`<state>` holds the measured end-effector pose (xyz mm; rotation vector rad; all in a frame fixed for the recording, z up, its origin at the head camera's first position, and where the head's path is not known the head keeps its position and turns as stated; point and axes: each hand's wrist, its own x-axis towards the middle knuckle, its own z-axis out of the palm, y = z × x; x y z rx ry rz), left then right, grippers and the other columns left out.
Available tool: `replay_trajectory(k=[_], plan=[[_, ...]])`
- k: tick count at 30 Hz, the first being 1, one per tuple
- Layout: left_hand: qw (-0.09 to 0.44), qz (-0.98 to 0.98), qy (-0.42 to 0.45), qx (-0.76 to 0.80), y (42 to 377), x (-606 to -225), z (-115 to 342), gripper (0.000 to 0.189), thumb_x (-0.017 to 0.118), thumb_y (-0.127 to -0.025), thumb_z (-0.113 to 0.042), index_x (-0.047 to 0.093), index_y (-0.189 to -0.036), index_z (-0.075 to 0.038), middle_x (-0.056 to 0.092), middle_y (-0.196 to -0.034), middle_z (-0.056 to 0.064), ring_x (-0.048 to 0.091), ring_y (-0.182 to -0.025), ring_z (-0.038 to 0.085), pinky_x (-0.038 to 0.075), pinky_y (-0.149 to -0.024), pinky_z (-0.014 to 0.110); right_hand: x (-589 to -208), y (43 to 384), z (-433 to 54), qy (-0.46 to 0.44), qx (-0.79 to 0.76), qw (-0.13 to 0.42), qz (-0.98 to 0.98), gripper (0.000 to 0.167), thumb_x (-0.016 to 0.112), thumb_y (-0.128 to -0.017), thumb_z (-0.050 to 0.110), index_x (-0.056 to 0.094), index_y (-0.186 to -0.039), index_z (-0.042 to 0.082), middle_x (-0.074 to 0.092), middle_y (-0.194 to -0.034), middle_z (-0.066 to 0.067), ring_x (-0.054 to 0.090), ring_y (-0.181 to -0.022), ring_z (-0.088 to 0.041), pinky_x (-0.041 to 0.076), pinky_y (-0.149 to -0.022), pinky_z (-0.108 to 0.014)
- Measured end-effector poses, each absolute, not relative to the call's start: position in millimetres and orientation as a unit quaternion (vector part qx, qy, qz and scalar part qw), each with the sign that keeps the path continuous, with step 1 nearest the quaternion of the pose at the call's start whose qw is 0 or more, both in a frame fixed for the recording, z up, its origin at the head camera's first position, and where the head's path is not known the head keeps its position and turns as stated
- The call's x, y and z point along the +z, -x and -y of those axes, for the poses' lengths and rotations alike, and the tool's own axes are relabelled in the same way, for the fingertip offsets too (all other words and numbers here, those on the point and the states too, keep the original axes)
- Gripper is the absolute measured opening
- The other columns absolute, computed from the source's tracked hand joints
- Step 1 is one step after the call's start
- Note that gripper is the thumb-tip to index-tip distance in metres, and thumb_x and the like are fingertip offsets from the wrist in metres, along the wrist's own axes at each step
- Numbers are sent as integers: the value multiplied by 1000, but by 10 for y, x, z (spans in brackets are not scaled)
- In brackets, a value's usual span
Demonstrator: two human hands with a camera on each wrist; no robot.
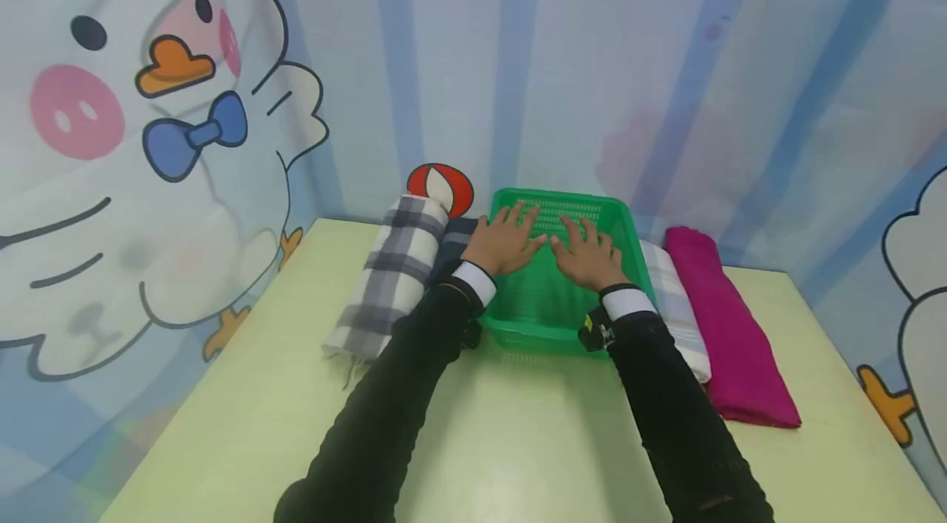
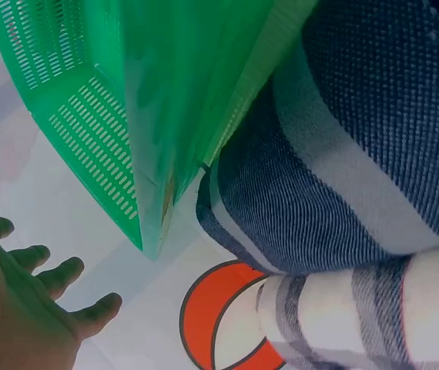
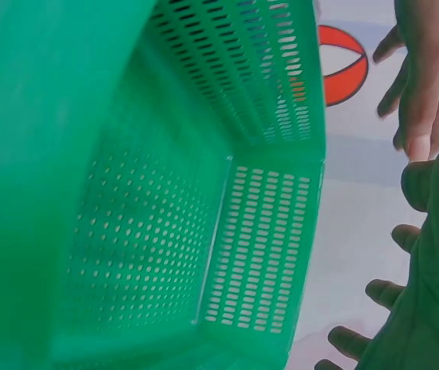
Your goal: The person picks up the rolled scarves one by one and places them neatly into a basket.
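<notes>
Both hands hover over a green plastic basket (image 1: 540, 332) whose bottom shows bare. My left hand (image 1: 503, 243) has its fingers spread, palm down, over the left side. Over the right side is my right hand (image 1: 589, 260), its fingers spread too and holding nothing. The two thumbs point toward each other, a small gap between them. In the left wrist view, a folded navy cloth (image 2: 358, 131) with a grey stripe lies beside the basket. The right wrist view shows the perforated basket wall (image 3: 258, 247) and the right hand (image 3: 427, 285) apart from it.
Left of the basket lies a rolled grey-and-white plaid cloth (image 1: 399, 268) with fringe. On the right are a folded white striped cloth (image 1: 676, 309) and a folded magenta cloth (image 1: 732, 334). All rest on a pale yellow table (image 1: 503, 441) against a printed backdrop (image 1: 459, 79).
</notes>
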<state>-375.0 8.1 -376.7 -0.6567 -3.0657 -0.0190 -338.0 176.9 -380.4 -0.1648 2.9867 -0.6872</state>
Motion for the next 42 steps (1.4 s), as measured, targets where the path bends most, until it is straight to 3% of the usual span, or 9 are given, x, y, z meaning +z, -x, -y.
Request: replay_trajectory(k=[20,29,35,42], plan=[[-2,973,218,-74,3941,-3863,113,64,20,-107,-53,5,-162,-25,10,-169,8,21,-154,33,28,-119,60,-3807,3334,-1711,66,-259,-16,-964,61,24,-108,45,9,-161,18,0,-167,-21,7,-147,-58,11,-113,-75],[9,967,217,-131,4013,-3966,219,65,19,-106,-54,9,-162,-22,15,-168,11,27,-151,35,31,-116,62,-3897,3277,-1679,81,-271,-17,-959,61,27,-108,44,14,-161,16,5,-166,-22,13,-145,-60,18,-110,-77],[21,966,204,-160,4066,-4043,306,62,21,-107,-50,13,-161,-21,21,-166,13,32,-148,37,36,-113,61,-3910,3223,-1642,93,-314,-25,-945,60,30,-108,42,16,-160,15,5,-165,-23,10,-145,-61,16,-109,-80],[42,960,197,-195,4137,-4131,484,62,19,-108,-50,15,-161,-18,25,-164,15,34,-147,38,39,-112,60,-3932,3217,-1491,132,-356,-53,-924,57,34,-109,34,22,-158,8,18,-161,-27,18,-147,-54,18,-114,-74]])
